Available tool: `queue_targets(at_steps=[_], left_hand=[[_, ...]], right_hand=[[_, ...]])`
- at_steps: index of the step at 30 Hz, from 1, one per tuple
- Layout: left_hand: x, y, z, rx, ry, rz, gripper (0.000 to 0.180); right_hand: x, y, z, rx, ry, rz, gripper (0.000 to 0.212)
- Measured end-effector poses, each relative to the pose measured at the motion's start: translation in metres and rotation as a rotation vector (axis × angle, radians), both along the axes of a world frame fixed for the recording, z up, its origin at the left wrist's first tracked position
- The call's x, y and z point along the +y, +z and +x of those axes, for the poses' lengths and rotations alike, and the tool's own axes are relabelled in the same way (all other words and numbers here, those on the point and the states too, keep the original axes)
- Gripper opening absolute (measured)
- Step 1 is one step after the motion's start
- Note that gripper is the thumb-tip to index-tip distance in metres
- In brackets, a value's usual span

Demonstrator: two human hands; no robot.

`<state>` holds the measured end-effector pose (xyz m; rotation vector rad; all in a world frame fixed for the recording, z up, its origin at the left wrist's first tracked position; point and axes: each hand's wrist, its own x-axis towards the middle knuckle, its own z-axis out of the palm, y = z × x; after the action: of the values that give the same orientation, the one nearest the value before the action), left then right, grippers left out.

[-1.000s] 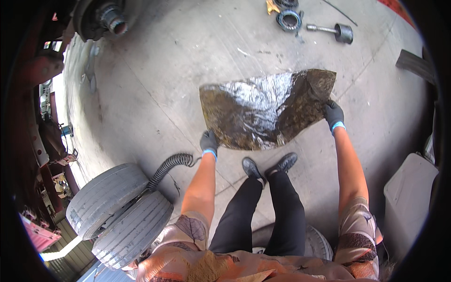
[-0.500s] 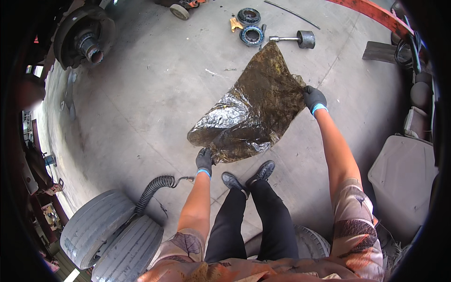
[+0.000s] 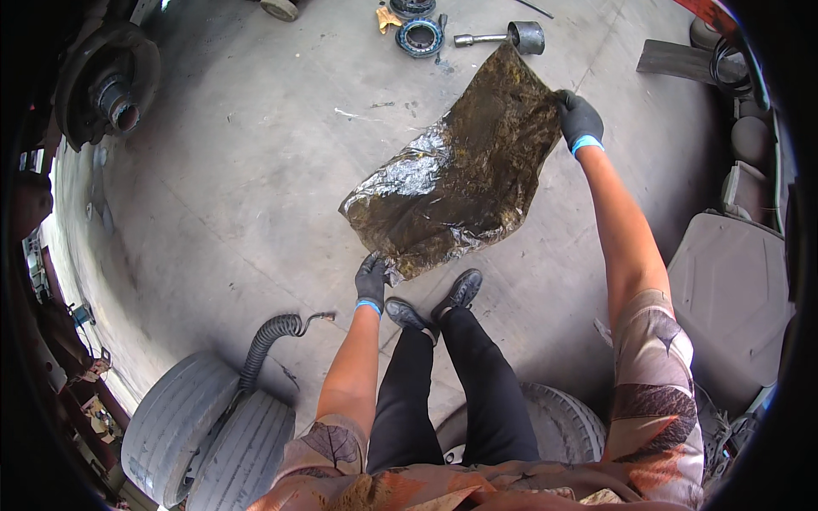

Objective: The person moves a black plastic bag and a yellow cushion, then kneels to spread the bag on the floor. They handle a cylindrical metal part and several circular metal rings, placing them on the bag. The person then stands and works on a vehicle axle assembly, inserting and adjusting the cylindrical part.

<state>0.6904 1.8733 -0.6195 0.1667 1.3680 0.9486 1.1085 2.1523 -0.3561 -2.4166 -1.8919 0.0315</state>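
Observation:
A dark plastic sheet, crinkled, shiny and stained brown, hangs stretched out between my two hands above the concrete floor. My left hand, in a black glove with a blue band at the wrist, is closed on its near corner. Farther out and to the right, my right hand, gloved the same way, grips the right corner. The sheet's far corner reaches just below a metal socket tool with a thick cylindrical head. Both sets of fingertips are partly hidden by the sheet.
Blue-rimmed round hub parts and a yellow glove lie at the far side. A wheel hub on an axle juts in at left. Tyres and a coiled air hose are near left. A grey bin stands right.
My right hand has moved up and slightly right, pulling the sheet wider. My left hand has risen a little with its corner. The view has shifted, moving the far floor items up and left.

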Motion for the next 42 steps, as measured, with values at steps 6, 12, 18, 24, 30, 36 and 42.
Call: queue_targets(at_steps=[6,12,18,24,30,36,42], left_hand=[[-0.025,0.009,0.004,0.241,0.083,0.131,0.029],[-0.065,-0.021,0.042,0.302,-0.004,0.133,0.042],[-0.089,-0.076,0.053,0.608,-0.620,-0.258,0.080],[-0.151,-0.112,0.014,0.464,-0.710,-0.292,0.071],[-0.155,0.001,-0.028,0.466,-0.704,-0.311,0.057],[-0.149,0.107,-0.080,0.409,-0.636,-0.386,0.035],[-0.148,0.233,-0.087,0.214,-0.578,-0.513,0.024]], right_hand=[[-0.011,0.002,0.009,0.063,0.030,0.184,0.024],[-0.016,-0.027,0.047,-0.116,-0.117,0.019,0.044],[-0.051,-0.077,0.077,-0.172,-0.334,-0.079,0.066],[-0.147,-0.092,0.106,-0.093,-0.324,-0.174,0.064],[-0.339,-0.058,0.109,0.151,-0.474,-0.440,0.062],[-0.488,-0.005,0.072,0.320,-0.617,-0.696,0.051],[-0.586,0.041,0.049,0.482,-0.731,-0.772,0.040]])
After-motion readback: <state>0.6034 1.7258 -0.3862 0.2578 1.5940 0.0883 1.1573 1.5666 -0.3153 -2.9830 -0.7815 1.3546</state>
